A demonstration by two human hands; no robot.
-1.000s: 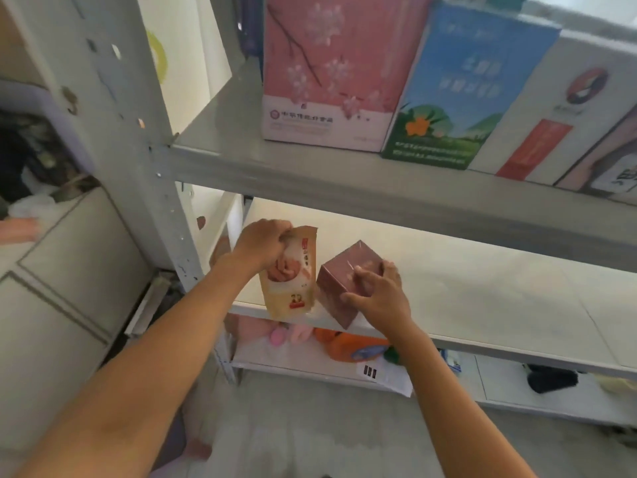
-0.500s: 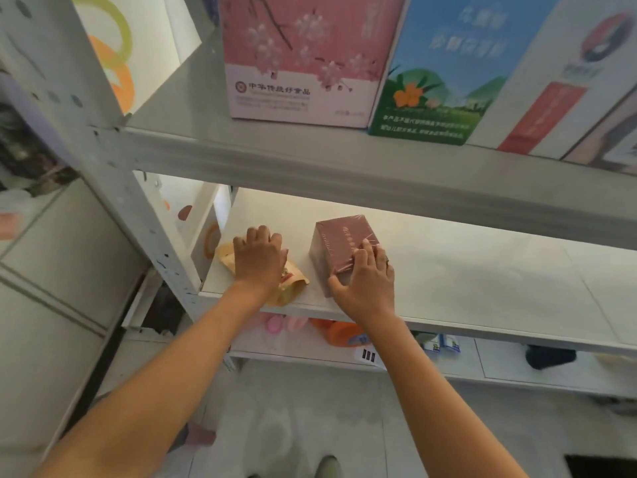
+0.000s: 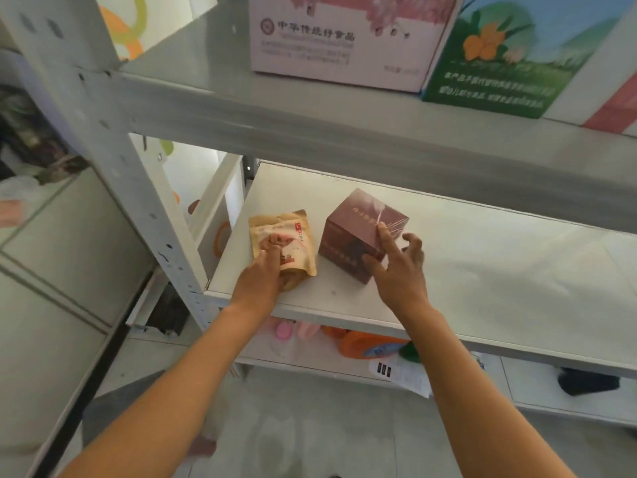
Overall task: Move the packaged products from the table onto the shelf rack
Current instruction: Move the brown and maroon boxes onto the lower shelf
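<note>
Both packaged products are lying on the white middle shelf board (image 3: 482, 270) of the grey metal shelf rack (image 3: 113, 139), near its front-left corner. The tan paper snack pouch w/ red print (image 3: 284, 241) is lying flat, top pointing to the back. The left hand (image 3: 258, 281) is resting over the pouch's near end; its fingers (image 3: 267, 258) are lying fairly straight on the front face, covering the lower left part, w/ a bit of pouch sticking out under the palm. No curl round it is visible, so it's touching rather than gripping.

Just beside the pouch, to the right & not touching it, the maroon cube-shaped cardboard box w/ shiny wrap (image 3: 358, 236) is sitting upright on the board, one corner facing front. The right hand (image 3: 400, 270) is spreading loosely at the box's front-right corner: the index fingertip is touching the top edge, the thumb is lying against the near face, other fingers are hanging apart off the right side, holding nothing.

On the shelf above, a pink blossom-print carton (image 3: 344, 39) & a green-blue carton w/ an orange flower (image 3: 499, 70) are standing side by side. Below, an orange plastic bottle (image 3: 368, 345) is lying on the bottom shelf.
</note>
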